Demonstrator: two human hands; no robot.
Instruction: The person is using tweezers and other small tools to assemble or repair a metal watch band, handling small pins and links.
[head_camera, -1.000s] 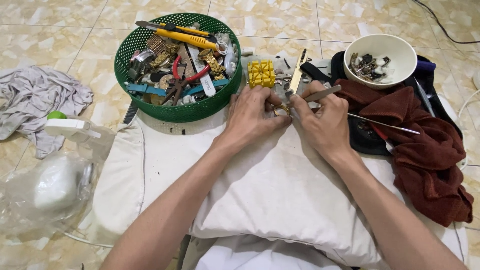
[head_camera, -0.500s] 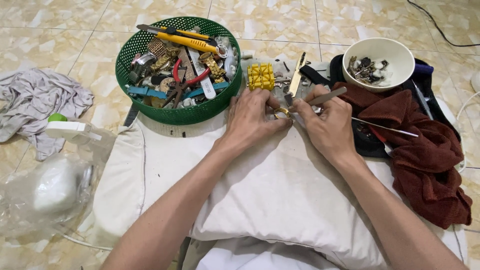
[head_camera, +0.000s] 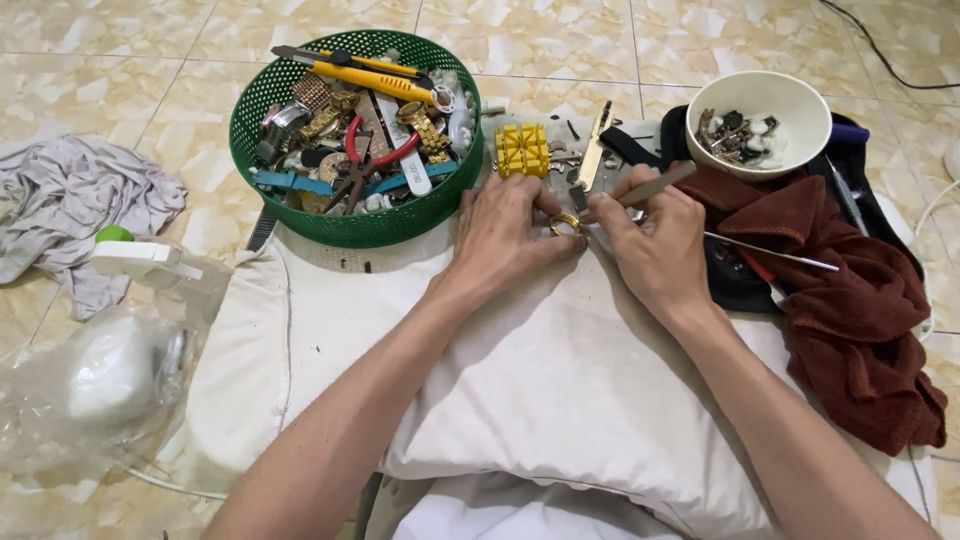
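My left hand (head_camera: 511, 232) pinches a small gold-coloured ring-shaped part (head_camera: 565, 222) against the white pillow (head_camera: 520, 380). My right hand (head_camera: 650, 243) grips a thin metal tool (head_camera: 655, 185) whose tip points at that gold part. The two hands almost touch over the far edge of the pillow. A yellow ribbed plastic block (head_camera: 522, 150) lies just beyond my left fingers, next to a flat metal blade (head_camera: 593, 150).
A green basket (head_camera: 300, 225) of tools, pliers, a yellow cutter and watch straps stands at the far left. A white bowl (head_camera: 790, 105) of small metal parts sits far right above a dark red towel (head_camera: 860, 300). A grey rag (head_camera: 70, 215) and a clear plastic bag (head_camera: 90, 380) lie left.
Both hands have shifted slightly toward me on the pillow, staying together around the gold part. The right hand's tool has tilted a little.
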